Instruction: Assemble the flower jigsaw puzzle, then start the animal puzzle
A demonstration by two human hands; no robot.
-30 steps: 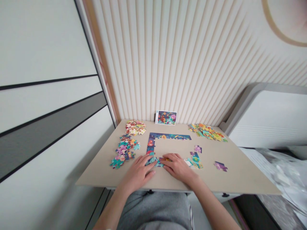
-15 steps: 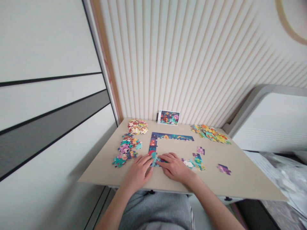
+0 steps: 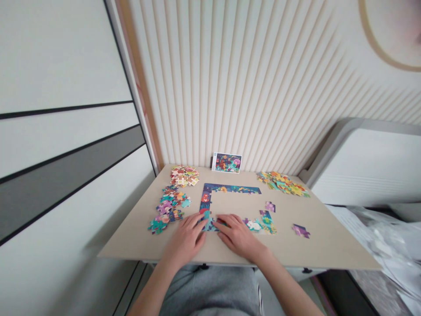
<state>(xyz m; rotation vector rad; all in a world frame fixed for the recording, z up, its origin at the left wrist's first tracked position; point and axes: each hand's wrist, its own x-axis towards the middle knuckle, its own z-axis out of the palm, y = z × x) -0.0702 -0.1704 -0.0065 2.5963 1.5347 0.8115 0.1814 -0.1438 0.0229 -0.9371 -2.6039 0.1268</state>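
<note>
A partly joined jigsaw puzzle border [image 3: 205, 198] lies on the table, with a dark blue top strip, a left side and a colourful bottom row. My left hand [image 3: 188, 237] rests at its lower left corner, fingers stretched over the teal pieces [image 3: 207, 223]. Just to the right, my right hand [image 3: 237, 235] lies palm down with fingers extended on the bottom row, hiding part of it. Beyond that hand the row shows a white rabbit piece [image 3: 253, 225] and a yellow-green corner [image 3: 270, 227]. Neither hand visibly grips a piece.
Loose pieces form a left pile [image 3: 167, 210], a back left pile [image 3: 184, 175] and a yellow-orange pile [image 3: 283, 183] at back right. Purple pieces [image 3: 301, 231] and a small purple piece [image 3: 270, 206] lie apart. A picture card [image 3: 226, 163] leans against the ribbed wall.
The camera view has shifted slightly, moving the table leftward in the picture. My right hand has slid a little to the right along the bottom row; my left hand stays nearly in place.
</note>
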